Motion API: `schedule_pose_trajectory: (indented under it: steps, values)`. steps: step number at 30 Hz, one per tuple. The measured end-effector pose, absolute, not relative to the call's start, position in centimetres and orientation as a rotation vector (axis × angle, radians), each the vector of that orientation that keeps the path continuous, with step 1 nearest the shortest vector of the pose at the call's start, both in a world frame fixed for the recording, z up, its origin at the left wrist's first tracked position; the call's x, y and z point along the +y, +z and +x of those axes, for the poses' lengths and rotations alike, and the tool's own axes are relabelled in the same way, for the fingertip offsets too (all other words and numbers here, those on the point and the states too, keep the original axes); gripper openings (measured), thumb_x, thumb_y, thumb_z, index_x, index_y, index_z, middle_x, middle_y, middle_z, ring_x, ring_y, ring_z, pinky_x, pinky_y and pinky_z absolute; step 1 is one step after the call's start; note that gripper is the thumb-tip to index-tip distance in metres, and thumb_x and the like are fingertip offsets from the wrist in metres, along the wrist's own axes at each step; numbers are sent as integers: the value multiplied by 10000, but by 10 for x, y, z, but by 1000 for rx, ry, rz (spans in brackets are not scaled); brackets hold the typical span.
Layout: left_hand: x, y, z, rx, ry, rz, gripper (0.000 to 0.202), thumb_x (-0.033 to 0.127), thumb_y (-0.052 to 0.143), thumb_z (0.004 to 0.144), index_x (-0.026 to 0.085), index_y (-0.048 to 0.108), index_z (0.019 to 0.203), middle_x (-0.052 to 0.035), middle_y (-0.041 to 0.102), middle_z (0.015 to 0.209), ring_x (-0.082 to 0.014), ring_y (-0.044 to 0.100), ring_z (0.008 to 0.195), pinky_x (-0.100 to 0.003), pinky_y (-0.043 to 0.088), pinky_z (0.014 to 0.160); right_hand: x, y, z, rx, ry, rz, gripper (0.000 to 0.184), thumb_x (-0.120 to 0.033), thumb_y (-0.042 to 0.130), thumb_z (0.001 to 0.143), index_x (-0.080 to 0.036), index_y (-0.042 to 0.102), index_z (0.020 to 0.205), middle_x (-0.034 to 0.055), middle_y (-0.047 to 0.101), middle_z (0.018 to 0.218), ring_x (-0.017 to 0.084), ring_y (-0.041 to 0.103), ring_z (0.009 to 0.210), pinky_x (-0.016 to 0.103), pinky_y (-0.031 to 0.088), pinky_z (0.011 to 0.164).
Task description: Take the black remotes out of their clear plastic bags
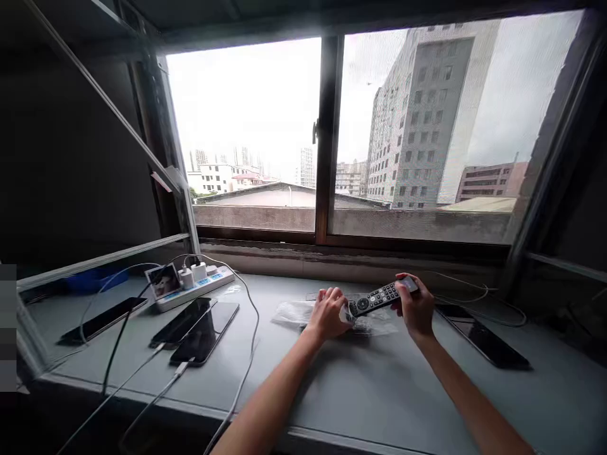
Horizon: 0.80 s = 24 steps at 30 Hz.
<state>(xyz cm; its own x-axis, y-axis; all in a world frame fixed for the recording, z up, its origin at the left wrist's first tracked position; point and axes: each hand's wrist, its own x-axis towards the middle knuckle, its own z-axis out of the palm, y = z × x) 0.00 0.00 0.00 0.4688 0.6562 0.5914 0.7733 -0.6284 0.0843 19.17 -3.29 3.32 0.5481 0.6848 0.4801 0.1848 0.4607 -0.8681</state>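
A black remote control [374, 299] with rows of light-marked buttons is held slantwise above the desk. My right hand [416, 308] grips its upper right end, thumb on the front face. At its lower left end is my left hand [328, 315], fingers curled and closed on a clear plastic bag [289, 314]. The bag lies crumpled on the desk beneath the remote and spreads to both sides of my left hand. My left fingertips are partly hidden, so whether they also touch the remote I cannot tell.
Dark phones [206, 335] with charging cables lie on the grey desk [370, 404] at left, near a white power strip [196, 292] with plugs and a small photo [164, 281]. Another phone [484, 335] lies at right. Behind is a window [327, 145]; cables cross the front edge.
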Motion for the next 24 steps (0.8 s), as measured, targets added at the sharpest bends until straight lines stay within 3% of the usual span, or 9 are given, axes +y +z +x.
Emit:
schedule_pose_trajectory:
  steps: [6, 12, 19, 24]
  values:
    - [-4, 0, 2, -1244, -854, -2530, 332, 387, 686, 653, 190, 595, 905, -45, 572, 1008, -204, 514, 978, -352, 349, 939, -34, 32, 192, -1009, 395, -1117, 293, -409, 581, 707, -178, 595, 886, -23, 508, 598, 139, 511, 339, 236, 345, 274]
    - [-6, 6, 1, -1356, -861, -2505, 323, 381, 681, 660, 193, 567, 895, -40, 569, 1009, -203, 530, 959, -369, 347, 957, -36, 33, 194, -1099, 569, -969, 281, -460, 473, 789, -189, 549, 796, -31, 499, 553, 119, 493, 339, 220, 339, 285]
    - [-8, 8, 0, -1472, -714, -2557, 345, 384, 665, 681, 204, 518, 936, -33, 555, 1034, -197, 579, 891, -301, 447, 785, -31, 27, 197, -1370, 696, -1042, 280, -398, 542, 772, -166, 633, 901, -27, 554, 532, 108, 516, 363, 214, 400, 346]
    - [-6, 8, -1, -1504, -721, -2523, 297, 356, 625, 720, 207, 493, 941, -31, 541, 1027, -189, 593, 867, -284, 450, 743, -30, 22, 192, -1484, 783, -1077, 344, -445, 595, 754, -145, 664, 909, -11, 586, 543, 103, 531, 367, 203, 403, 344]
